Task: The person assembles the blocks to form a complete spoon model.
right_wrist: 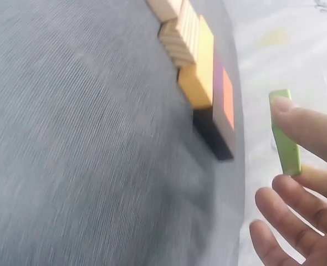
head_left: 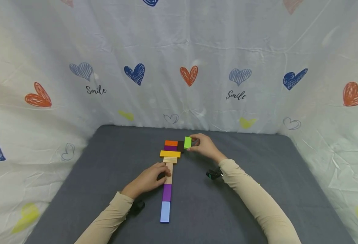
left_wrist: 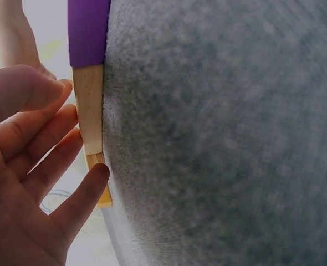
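My right hand [head_left: 205, 146] pinches a lime green block [head_left: 187, 142] between thumb and finger; in the right wrist view it is held up beside the dark brown block [right_wrist: 213, 136]. The other right fingers are spread loosely. At the left, my left hand [head_left: 149, 177] rests with relaxed fingers against the side of a plain wooden block [left_wrist: 90, 111]. That block lies in a line with a purple block [head_left: 167, 192] and a light blue block [head_left: 165, 211]. Beyond it come several thin wooden slats [head_left: 170, 160], a yellow block [head_left: 170, 154], another purple block [head_left: 170, 148] and an orange block [head_left: 171, 143].
A dark grey cloth [head_left: 197, 210] covers the table. Behind and on both sides hangs a white curtain [head_left: 160, 101] printed with hearts. Black straps with small devices [head_left: 214, 174] sit at the wrists.
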`<state>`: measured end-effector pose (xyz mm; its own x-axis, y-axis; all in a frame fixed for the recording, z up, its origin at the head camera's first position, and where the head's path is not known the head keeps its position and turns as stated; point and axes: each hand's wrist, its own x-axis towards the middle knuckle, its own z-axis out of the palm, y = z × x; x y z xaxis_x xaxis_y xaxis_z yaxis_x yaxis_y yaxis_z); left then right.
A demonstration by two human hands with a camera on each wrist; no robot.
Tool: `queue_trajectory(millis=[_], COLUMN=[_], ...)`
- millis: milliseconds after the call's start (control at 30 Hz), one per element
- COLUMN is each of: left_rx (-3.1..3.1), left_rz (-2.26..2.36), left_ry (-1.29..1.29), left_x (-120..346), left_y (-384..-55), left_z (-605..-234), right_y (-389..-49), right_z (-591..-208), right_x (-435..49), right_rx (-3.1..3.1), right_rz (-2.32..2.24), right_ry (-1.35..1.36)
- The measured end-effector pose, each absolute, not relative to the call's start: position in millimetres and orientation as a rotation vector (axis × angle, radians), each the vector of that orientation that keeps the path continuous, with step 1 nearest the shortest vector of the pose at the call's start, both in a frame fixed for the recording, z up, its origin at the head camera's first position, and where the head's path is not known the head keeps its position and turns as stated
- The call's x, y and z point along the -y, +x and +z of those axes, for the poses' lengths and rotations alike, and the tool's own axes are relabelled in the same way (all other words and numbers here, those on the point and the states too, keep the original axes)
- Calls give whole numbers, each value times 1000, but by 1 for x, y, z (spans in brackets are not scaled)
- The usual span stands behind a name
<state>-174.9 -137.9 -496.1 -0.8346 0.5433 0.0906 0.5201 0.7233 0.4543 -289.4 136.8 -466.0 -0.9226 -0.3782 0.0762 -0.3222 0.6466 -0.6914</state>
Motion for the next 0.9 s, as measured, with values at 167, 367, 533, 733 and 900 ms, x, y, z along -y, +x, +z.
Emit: queue_trajectory(millis=[167,367,533,733,900], left_rx=[-2864,-2865,-2865,-2868,-2867], left_rz=[737,747,744,739,734], left_ry=[885,913,933,953,952], left_x=[138,138,138,139,140], left_y=[-176,-176,-176,-177,-177], left_z=[-495,-495,-495,-496,-496], right_y=[-296,-299,-303,-308,-310], right_z=[-465,-467,-472,-477,-481], right_x=[-107,-74,-52,-34,-28], right_rx=[-2784,-2784,-2793,-2800,-2771], right_rz=[-1141,-1107,-1046,-997,-1027], right_ry=[-583,-619,-665,-678,-609])
